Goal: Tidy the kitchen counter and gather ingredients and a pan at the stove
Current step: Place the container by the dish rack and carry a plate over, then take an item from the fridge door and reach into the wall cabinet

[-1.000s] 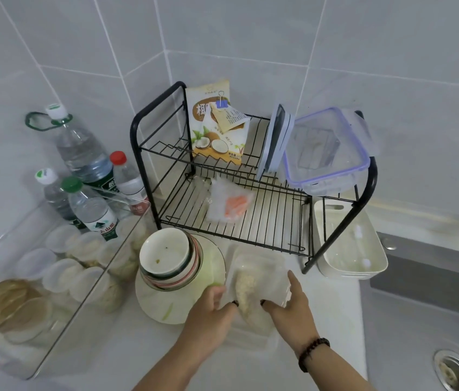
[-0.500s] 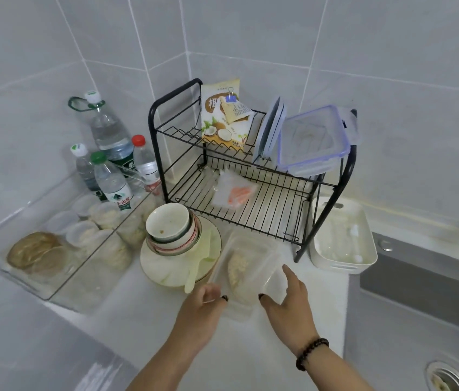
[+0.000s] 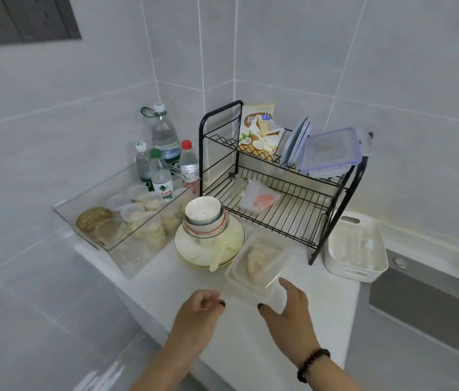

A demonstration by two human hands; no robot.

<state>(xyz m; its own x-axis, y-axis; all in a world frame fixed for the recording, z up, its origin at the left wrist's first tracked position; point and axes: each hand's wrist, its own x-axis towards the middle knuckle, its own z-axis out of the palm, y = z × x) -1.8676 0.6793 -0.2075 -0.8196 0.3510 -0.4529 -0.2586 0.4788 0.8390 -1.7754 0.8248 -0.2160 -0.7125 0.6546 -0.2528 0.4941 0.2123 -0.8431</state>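
A clear lidded plastic container point(image 3: 259, 268) with a pale lump of food inside sits on the white counter in front of the black dish rack point(image 3: 276, 176). My right hand point(image 3: 287, 309) hovers just below its near corner, fingers spread and relaxed, holding nothing. My left hand point(image 3: 198, 311) is a little to the left of the container, fingers loosely curled, apart from it and empty. A stack of bowls point(image 3: 204, 218) on a yellowish plate point(image 3: 208, 245) with a spoon stands left of the container.
A clear bin point(image 3: 87, 198) of small food tubs and several water bottles point(image 3: 162, 153) fills the left corner. The rack holds a snack bag point(image 3: 259, 131), lids, a lidded box point(image 3: 331, 150) and a packet. A white basket point(image 3: 355, 249) stands right; the sink point(image 3: 431, 303) lies beyond.
Both hands let go of the clear container and drew back toward me. The view pulled back and up, showing more wall and counter.
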